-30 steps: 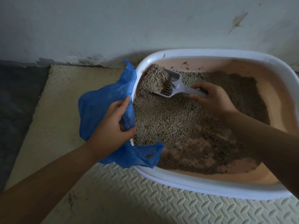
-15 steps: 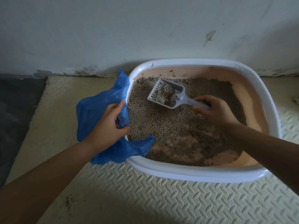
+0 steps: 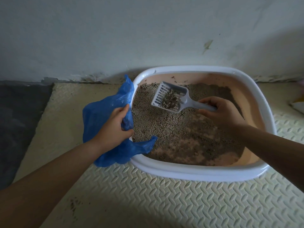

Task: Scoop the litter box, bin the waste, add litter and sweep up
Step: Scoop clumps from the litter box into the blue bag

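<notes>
A white-rimmed litter box (image 3: 204,174) with a pink inside sits against the wall, holding grey-brown litter (image 3: 164,124). My right hand (image 3: 222,111) grips the handle of a pale slotted scoop (image 3: 171,96), held just above the litter near the box's far left corner. A dark clump of litter lies in the scoop. My left hand (image 3: 113,129) is closed on a blue plastic bag (image 3: 102,112) draped over the box's left rim, with one flap hanging inside the box.
The box stands on a cream textured foam mat (image 3: 164,198). A dark grey floor strip (image 3: 18,122) lies to the left. A stained white wall (image 3: 148,33) rises right behind the box. Something pale and yellow (image 3: 298,104) shows at the right edge.
The scoop has lifted out of the piled litter at the far left corner and loose grains have sifted away, leaving a clump in it. My view has pulled back; the left hand keeps its hold on the bag.
</notes>
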Demonstrator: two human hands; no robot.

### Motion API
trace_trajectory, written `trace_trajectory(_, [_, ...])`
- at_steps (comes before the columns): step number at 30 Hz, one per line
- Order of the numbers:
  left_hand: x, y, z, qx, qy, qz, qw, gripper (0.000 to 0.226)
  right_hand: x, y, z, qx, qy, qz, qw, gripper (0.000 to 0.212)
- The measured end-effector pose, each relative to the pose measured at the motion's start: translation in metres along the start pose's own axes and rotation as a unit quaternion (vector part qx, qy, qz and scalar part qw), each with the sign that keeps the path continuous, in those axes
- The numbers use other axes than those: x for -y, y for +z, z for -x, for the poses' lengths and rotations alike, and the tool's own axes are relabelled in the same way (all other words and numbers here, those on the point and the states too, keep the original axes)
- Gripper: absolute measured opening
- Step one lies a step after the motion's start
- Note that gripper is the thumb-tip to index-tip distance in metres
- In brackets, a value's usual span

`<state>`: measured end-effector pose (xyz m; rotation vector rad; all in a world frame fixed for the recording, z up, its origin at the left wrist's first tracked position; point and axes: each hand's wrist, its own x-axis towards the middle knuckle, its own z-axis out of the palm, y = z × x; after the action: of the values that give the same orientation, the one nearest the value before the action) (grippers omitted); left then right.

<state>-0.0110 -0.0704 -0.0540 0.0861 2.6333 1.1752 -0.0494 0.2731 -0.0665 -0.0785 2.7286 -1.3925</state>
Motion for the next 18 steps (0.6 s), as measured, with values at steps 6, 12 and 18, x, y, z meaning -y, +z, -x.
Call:
trace_trajectory(6, [0.002,0.001,-0.001,-0.006,0.006,-0.007,1.0,0.085,0.004,-0.004,0.003,-0.01,0.001,0.009,1.0,0.021])
trace_trajectory(12, [0.002,0.002,-0.001,-0.008,-0.001,-0.006,1.0,0.084,0.007,-0.01,0.003,-0.012,-0.004,0.017,1.0,0.023])
trace_trajectory(18, [0.002,0.002,-0.001,-0.004,-0.009,-0.01,1.0,0.085,0.0,-0.012,0.0,-0.006,-0.013,0.005,1.0,0.024])
